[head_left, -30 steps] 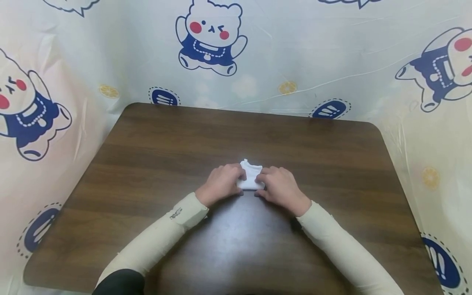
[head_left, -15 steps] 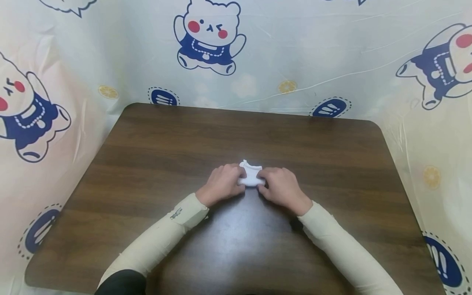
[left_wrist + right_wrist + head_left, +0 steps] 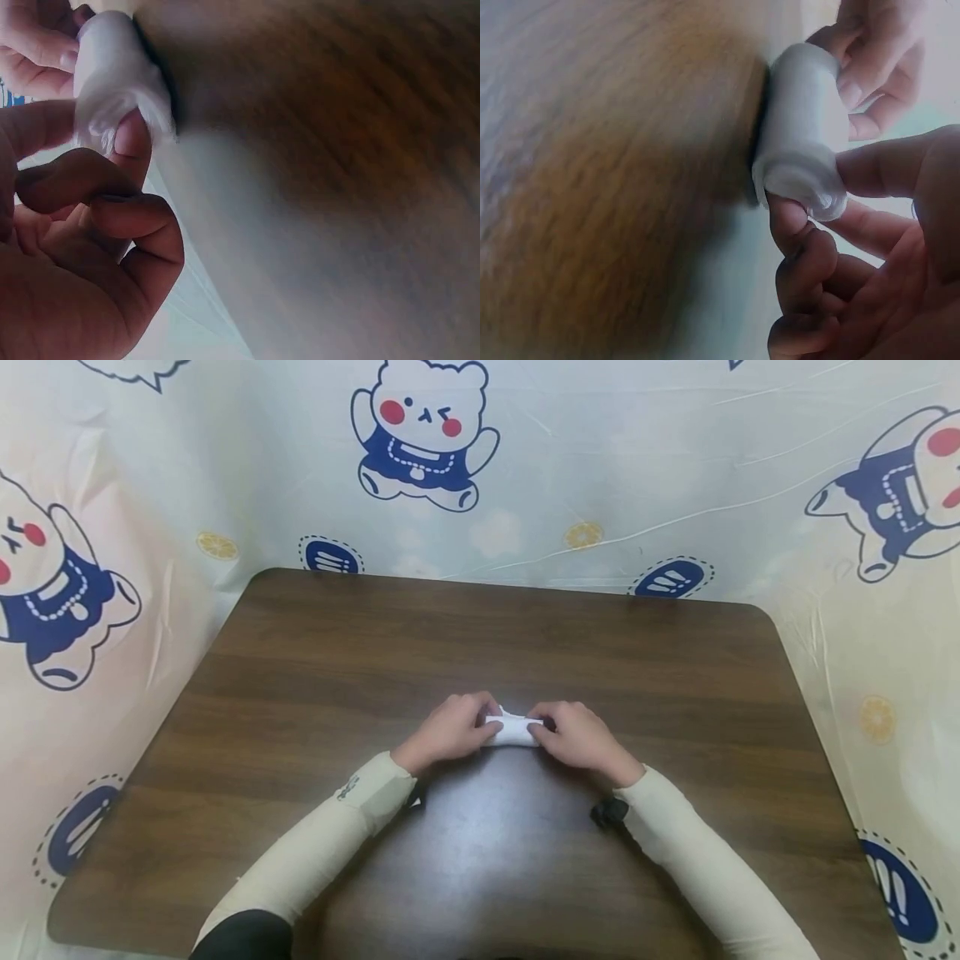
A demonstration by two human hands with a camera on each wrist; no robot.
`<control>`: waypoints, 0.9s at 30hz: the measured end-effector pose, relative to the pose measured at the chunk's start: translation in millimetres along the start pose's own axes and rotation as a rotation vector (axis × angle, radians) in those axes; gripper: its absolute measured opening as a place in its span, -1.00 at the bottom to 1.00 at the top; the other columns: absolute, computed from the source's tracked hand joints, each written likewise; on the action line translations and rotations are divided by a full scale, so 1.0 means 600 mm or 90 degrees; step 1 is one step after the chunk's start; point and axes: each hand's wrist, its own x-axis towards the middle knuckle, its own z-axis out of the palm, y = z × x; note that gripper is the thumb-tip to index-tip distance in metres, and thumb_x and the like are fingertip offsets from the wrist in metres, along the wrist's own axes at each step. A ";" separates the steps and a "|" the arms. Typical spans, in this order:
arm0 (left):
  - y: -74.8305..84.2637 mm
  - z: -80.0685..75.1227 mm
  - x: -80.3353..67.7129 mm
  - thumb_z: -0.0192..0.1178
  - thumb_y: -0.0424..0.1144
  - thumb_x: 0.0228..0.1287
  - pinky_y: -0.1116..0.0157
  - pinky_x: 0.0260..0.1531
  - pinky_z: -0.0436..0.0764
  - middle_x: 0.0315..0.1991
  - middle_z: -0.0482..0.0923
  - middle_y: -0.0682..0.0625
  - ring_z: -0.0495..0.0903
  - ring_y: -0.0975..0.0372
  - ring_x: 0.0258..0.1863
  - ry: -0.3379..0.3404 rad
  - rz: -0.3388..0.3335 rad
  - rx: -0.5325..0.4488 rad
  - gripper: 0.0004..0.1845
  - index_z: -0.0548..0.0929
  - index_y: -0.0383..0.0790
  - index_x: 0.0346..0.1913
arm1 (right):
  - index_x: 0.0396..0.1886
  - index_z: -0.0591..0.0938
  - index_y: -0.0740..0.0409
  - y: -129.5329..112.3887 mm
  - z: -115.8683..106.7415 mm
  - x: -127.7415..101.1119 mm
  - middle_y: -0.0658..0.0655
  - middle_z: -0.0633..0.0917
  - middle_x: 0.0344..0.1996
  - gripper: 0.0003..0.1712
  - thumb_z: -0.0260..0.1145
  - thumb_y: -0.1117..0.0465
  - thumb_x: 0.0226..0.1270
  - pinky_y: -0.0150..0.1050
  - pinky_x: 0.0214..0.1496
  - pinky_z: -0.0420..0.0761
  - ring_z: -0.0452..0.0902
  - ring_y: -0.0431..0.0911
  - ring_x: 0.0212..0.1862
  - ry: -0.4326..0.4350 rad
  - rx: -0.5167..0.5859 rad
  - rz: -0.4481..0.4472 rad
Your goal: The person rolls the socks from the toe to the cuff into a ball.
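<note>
1. White cloth roll [image 3: 513,731]: I see it lying at the middle of the brown table [image 3: 315,652], well clear of the table's far edge and of its side edges, lengthwise between my two hands.
2. Left hand [image 3: 448,731]: my fingers curl round the roll's left end, the thumb [image 3: 133,142] pressing into the loose folds there.
3. Right hand [image 3: 577,735]: my fingertips pinch the roll's right end [image 3: 802,184], where the spiral of layers shows; the grip is narrow, closed on the cloth.
4. Step in hand, as I judge it: rolling the cloth up tight; the bundle already looks almost fully wound.
5. Next move, in my judgement: even pressure from both ends, so that the layers do not spring open or telescope sideways.
6. Look of the cloth: soft, white, thin, wound into a short stubby cylinder [image 3: 799,124], smooth on its side and wispy at the left end [image 3: 112,82].
</note>
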 end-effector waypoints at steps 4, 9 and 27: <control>-0.011 0.009 0.000 0.25 -0.29 0.37 0.28 -0.41 0.54 -0.41 0.59 0.02 0.54 0.23 -0.46 0.010 -0.004 -0.017 -0.90 0.62 -0.23 -0.14 | -0.07 0.73 0.19 0.004 0.009 0.000 0.01 0.63 -0.47 -0.78 0.24 0.28 0.39 -0.24 -0.47 0.46 0.42 -0.16 -0.56 -0.019 0.019 0.024; -0.013 0.018 -0.009 0.22 -0.31 0.39 0.27 -0.38 0.57 -0.41 0.60 0.01 0.55 0.22 -0.45 0.025 -0.014 -0.023 -0.95 0.61 -0.21 -0.17 | -0.13 0.74 0.14 -0.003 0.017 -0.008 0.02 0.69 -0.36 -0.81 0.25 0.28 0.36 -0.20 -0.44 0.50 0.47 -0.15 -0.49 0.060 -0.042 -0.002; -0.006 0.005 -0.027 0.50 -0.10 0.16 0.30 -0.44 0.54 -0.27 0.62 0.13 0.52 0.29 -0.41 0.070 0.182 0.146 -0.80 0.73 -0.09 -0.27 | -0.21 0.83 -0.04 -0.037 0.018 -0.031 -0.04 0.74 -0.31 -0.79 0.48 -0.01 0.25 -0.24 -0.39 0.42 0.47 -0.09 -0.35 0.090 -0.280 -0.184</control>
